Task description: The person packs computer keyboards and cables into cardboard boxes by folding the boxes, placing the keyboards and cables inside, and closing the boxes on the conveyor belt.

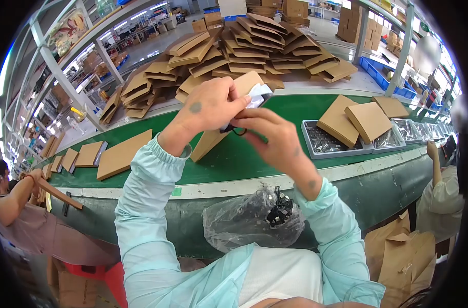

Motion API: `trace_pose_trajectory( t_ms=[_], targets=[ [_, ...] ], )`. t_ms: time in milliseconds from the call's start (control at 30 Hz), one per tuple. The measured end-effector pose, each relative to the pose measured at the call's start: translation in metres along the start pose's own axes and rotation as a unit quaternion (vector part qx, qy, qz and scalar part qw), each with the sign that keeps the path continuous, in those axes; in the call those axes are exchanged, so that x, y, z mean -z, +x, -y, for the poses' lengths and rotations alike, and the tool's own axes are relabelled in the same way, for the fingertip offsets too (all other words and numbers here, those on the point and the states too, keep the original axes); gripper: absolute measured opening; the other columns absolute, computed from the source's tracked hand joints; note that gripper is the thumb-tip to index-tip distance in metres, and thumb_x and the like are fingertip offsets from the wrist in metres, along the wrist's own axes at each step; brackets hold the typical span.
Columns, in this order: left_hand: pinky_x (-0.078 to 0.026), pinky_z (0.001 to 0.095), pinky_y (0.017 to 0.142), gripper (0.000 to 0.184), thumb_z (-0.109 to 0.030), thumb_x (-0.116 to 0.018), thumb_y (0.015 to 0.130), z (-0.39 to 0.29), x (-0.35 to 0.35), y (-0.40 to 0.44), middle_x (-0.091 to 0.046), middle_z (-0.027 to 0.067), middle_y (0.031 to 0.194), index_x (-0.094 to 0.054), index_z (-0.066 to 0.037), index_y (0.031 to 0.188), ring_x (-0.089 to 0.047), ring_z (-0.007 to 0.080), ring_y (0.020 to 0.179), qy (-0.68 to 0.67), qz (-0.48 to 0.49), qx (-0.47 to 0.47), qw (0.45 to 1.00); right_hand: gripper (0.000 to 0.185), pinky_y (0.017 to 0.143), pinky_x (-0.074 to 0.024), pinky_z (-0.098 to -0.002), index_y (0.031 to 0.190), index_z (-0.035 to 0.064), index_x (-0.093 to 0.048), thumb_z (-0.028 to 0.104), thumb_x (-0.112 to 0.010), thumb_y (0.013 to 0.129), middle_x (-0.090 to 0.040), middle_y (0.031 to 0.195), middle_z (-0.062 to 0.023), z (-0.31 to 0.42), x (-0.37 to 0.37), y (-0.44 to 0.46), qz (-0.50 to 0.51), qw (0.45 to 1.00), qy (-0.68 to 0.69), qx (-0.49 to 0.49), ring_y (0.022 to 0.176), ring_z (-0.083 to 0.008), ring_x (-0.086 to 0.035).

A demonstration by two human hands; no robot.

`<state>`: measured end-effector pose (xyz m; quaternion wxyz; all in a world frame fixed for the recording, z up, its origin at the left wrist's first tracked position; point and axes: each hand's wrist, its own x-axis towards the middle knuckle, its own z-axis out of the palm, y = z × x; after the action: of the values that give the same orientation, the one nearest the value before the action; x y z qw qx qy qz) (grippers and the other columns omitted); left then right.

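In front of me a narrow brown cardboard box (208, 145) is held tilted above the green conveyor belt. My left hand (206, 105) is closed over its upper part, with the thumb by a folded white paper (257, 96). A dark edge shows beside the paper; what it belongs to is hidden. My right hand (275, 138) has its fingers pinched at the box's near side, on a thin black cable (239, 132) that forms a small loop. Below my hands, a clear plastic bag (223, 223) holds several bundled black cables (280, 209).
Beyond the green belt (275, 172) a large pile of cardboard boxes (249, 49) covers the shelf. More boxes (123, 156) lie on the left. Right are grey trays (342, 151) with wrapped keyboards, two boxes on top. Co-workers sit left (18, 210) and right (439, 197).
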<state>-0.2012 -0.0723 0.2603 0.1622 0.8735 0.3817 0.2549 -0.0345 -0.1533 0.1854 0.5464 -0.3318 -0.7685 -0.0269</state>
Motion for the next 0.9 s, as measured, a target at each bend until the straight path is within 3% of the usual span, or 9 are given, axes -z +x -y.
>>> trace_pose_trajectory(
  t_ms=[300, 400, 500, 600, 700, 767, 800, 867, 900],
  targets=[
    [-0.050, 0.0400, 0.067, 0.039, -0.041, -0.071, 0.083, 0.003, -0.006, -0.007, -0.066, 0.0141, 0.078, -0.061, -0.003, 0.081, -0.064, 0.0293, 0.072, 0.020, -0.034, -0.014, 0.999, 0.032, 0.070, -0.0546, -0.0326, 0.107, 0.0075, -0.071, -0.002, -0.075, 0.077, -0.069, 0.102, -0.0079, -0.003, -0.045, -0.020, -0.167, 0.978, 0.073, -0.102, 0.087, -0.0232, -0.069],
    [-0.051, 0.0391, 0.067, 0.037, -0.038, -0.072, 0.082, -0.002, -0.005, -0.011, -0.067, 0.0149, 0.081, -0.063, -0.002, 0.084, -0.065, 0.0302, 0.073, 0.049, -0.042, -0.040, 0.997, 0.029, 0.071, -0.0504, -0.0335, 0.101, 0.0106, -0.070, -0.002, -0.074, 0.075, -0.068, 0.092, -0.0043, 0.005, -0.048, -0.018, -0.186, 0.977, -0.098, 0.016, 0.083, -0.0207, -0.068],
    [-0.052, 0.0383, 0.069, 0.029, -0.030, -0.070, 0.084, 0.012, -0.012, -0.005, -0.069, 0.0156, 0.083, -0.066, -0.003, 0.091, -0.068, 0.0285, 0.076, -0.017, -0.046, -0.036, 0.998, 0.034, 0.089, -0.0420, -0.0419, 0.107, 0.0123, -0.066, 0.007, -0.066, 0.074, -0.064, 0.106, -0.0075, 0.012, -0.043, -0.026, -0.080, 0.980, -0.174, 0.046, 0.106, -0.0259, -0.058],
    [-0.053, 0.0383, 0.069, 0.019, -0.021, -0.065, 0.088, 0.027, -0.021, -0.005, -0.069, 0.0146, 0.080, -0.066, -0.003, 0.093, -0.069, 0.0256, 0.076, -0.040, -0.050, -0.098, 0.993, 0.050, 0.082, -0.0451, -0.0402, 0.126, 0.0116, -0.057, -0.001, -0.064, 0.078, -0.063, 0.105, -0.0081, 0.012, -0.019, -0.031, -0.013, 0.997, -0.069, 0.031, 0.092, -0.0260, -0.060],
    [-0.054, 0.0375, 0.071, 0.017, -0.017, -0.064, 0.088, -0.001, -0.014, -0.013, -0.069, 0.0143, 0.078, -0.066, -0.001, 0.094, -0.069, 0.0271, 0.075, -0.190, 0.204, 0.054, 0.959, 0.045, 0.076, -0.0505, -0.0307, 0.130, 0.0080, -0.054, 0.001, -0.060, 0.086, -0.069, 0.098, -0.0060, -0.019, 0.001, -0.064, -0.024, 0.975, 0.139, -0.170, 0.083, -0.0204, -0.066],
    [-0.055, 0.0391, 0.072, 0.016, -0.015, -0.063, 0.086, -0.003, -0.044, -0.012, -0.070, 0.0159, 0.081, -0.068, -0.001, 0.094, -0.069, 0.0305, 0.076, -0.167, 0.258, 0.069, 0.949, 0.038, 0.080, -0.0536, -0.0308, 0.128, 0.0060, -0.053, 0.005, -0.058, 0.090, -0.074, 0.091, -0.0081, -0.034, 0.026, -0.083, -0.020, 0.918, 0.165, -0.361, 0.084, -0.0208, -0.071],
    [-0.055, 0.0399, 0.072, 0.016, -0.014, -0.063, 0.086, 0.002, -0.068, -0.011, -0.071, 0.0167, 0.082, -0.068, -0.001, 0.093, -0.069, 0.0321, 0.077, -0.153, 0.286, 0.076, 0.943, 0.037, 0.078, -0.0538, -0.0314, 0.128, 0.0060, -0.054, 0.006, -0.058, 0.091, -0.074, 0.090, -0.0083, -0.038, 0.031, -0.098, -0.016, 0.932, 0.111, -0.346, 0.083, -0.0212, -0.071],
    [-0.055, 0.0370, 0.065, 0.016, -0.009, -0.060, 0.082, 0.052, -0.150, -0.007, -0.071, 0.0138, 0.075, -0.073, -0.004, 0.089, -0.069, 0.0243, 0.069, 0.022, 0.188, -0.139, 0.972, 0.035, 0.075, -0.0543, -0.0327, 0.126, 0.0060, -0.054, 0.007, -0.058, 0.091, -0.075, 0.088, -0.0089, -0.056, 0.040, -0.139, -0.009, 0.950, -0.005, -0.312, 0.080, -0.0221, -0.071],
    [-0.055, 0.0404, 0.067, 0.018, -0.011, -0.060, 0.079, 0.077, -0.183, -0.003, -0.072, 0.0169, 0.079, -0.074, -0.004, 0.088, -0.071, 0.0288, 0.074, 0.089, 0.203, -0.118, 0.968, 0.033, 0.074, -0.0544, -0.0332, 0.124, 0.0060, -0.056, 0.008, -0.058, 0.091, -0.075, 0.087, -0.0094, -0.062, 0.050, -0.157, -0.020, 0.946, -0.029, -0.323, 0.080, -0.0225, -0.071]
  ],
)
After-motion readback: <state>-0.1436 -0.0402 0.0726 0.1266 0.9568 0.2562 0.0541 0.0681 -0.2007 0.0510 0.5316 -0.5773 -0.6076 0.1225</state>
